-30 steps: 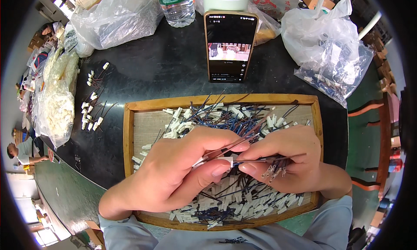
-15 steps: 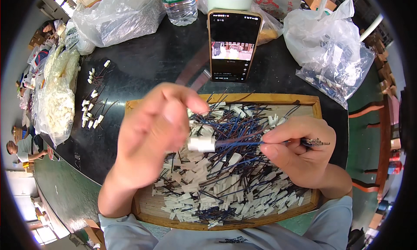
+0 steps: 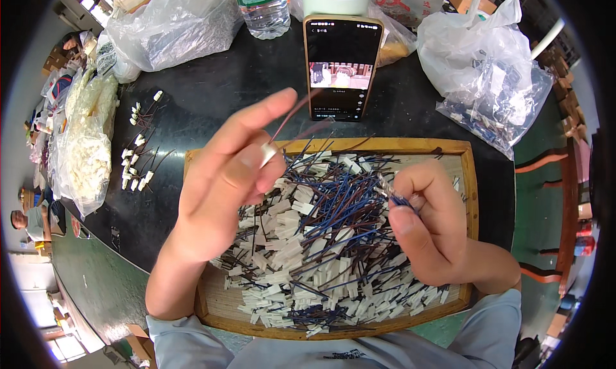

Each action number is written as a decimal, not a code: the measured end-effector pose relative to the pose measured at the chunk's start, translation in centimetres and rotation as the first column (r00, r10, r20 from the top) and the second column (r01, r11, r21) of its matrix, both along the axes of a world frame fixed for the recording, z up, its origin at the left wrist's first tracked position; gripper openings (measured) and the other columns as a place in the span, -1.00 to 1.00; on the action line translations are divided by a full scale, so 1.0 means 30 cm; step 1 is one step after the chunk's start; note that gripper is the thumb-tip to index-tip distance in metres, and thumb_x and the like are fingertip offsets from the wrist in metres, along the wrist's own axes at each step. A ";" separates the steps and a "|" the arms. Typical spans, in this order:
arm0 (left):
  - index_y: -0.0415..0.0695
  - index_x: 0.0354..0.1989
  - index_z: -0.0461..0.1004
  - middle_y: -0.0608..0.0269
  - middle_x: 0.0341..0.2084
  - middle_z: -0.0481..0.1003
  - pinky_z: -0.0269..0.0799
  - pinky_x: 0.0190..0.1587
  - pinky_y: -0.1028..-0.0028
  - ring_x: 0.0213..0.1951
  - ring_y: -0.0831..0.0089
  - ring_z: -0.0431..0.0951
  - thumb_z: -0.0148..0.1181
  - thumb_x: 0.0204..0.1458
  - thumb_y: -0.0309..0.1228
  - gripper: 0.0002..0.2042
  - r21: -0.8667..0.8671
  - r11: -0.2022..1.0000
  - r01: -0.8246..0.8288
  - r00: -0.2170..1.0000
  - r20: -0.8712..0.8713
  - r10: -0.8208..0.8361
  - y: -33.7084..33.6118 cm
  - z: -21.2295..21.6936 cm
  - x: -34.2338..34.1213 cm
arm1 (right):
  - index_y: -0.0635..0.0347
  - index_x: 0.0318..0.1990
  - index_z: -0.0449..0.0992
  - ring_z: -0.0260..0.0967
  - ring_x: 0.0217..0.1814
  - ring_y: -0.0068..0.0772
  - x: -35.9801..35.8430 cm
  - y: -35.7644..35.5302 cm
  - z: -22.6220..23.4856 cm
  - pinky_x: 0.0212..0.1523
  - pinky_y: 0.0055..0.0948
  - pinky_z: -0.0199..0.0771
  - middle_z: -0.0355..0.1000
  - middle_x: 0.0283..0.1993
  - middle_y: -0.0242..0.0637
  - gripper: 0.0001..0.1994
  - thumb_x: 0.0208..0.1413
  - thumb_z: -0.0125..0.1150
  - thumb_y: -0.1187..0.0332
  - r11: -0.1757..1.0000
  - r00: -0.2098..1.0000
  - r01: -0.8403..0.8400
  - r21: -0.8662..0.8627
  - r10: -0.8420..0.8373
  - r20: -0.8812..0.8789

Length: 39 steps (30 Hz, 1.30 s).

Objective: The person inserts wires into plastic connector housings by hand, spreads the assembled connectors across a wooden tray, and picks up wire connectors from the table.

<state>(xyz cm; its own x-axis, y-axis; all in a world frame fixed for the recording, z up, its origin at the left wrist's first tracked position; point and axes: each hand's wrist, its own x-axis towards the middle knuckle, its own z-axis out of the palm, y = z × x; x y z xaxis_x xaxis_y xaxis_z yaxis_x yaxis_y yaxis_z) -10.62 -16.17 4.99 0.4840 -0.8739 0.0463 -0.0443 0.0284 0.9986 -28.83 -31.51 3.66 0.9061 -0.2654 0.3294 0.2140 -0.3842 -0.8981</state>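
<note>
Over the left half of a wooden tray (image 3: 473,202), my left hand (image 3: 221,183) pinches a small white connector (image 3: 267,153) between thumb and fingers. Thin brown wires, partly blurred, rise from the connector, and my index finger is stretched out above it. My right hand (image 3: 430,225), over the tray's right side, grips a few blue wires (image 3: 404,203) between thumb and curled fingers; their bare metal terminals (image 3: 384,186) stick out toward the left. Below both hands lies a heap of white connectors with blue and brown wires (image 3: 340,241), partly covered by my hands.
A phone (image 3: 340,103) stands upright beyond the tray, leaning on a pale green container (image 3: 335,0). Several wired connectors (image 3: 135,157) lie on the black table at left, beside a bag of white parts (image 3: 86,157). Another plastic bag (image 3: 500,106) sits at the far right.
The white connector, earlier between my hands with wires running to my right fingers, is now up in my left hand. My right hand has turned, its terminals now pointing left.
</note>
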 end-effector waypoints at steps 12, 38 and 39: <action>-0.36 -0.18 0.42 -0.02 -0.27 0.50 0.50 -0.21 0.45 -0.28 0.31 0.59 0.15 -0.01 -0.62 -0.80 -0.208 0.962 0.176 0.917 0.390 -0.083 0.027 0.000 -0.045 | 0.24 -0.37 0.33 -0.12 -0.72 -0.84 0.008 -0.002 0.025 -0.69 -0.69 -0.17 0.03 -0.75 -0.60 -0.87 0.03 0.18 0.48 0.999 0.999 -0.044 0.005 0.044 0.005; -0.37 -0.29 0.52 -0.04 -0.44 0.56 0.47 -0.28 0.44 -0.37 0.33 0.59 0.29 -0.06 -0.21 -0.61 -0.163 0.983 0.082 0.978 0.202 -0.048 0.021 -0.020 -0.073 | 0.30 -0.37 0.49 0.44 -0.59 -0.56 0.024 0.002 0.030 -0.64 -0.67 0.31 0.52 -0.49 -0.29 -0.94 -0.04 0.16 0.56 0.979 0.995 -0.056 -0.196 0.072 0.072; -0.37 -0.29 0.52 -0.04 -0.44 0.56 0.47 -0.28 0.44 -0.37 0.33 0.59 0.29 -0.06 -0.21 -0.61 -0.163 0.983 0.082 0.978 0.203 -0.048 0.022 -0.022 -0.076 | 0.30 -0.37 0.50 0.43 -0.60 -0.56 0.023 0.001 0.038 -0.65 -0.67 0.29 0.52 -0.48 -0.29 -0.93 -0.06 0.17 0.57 0.981 0.996 -0.065 -0.182 0.075 0.048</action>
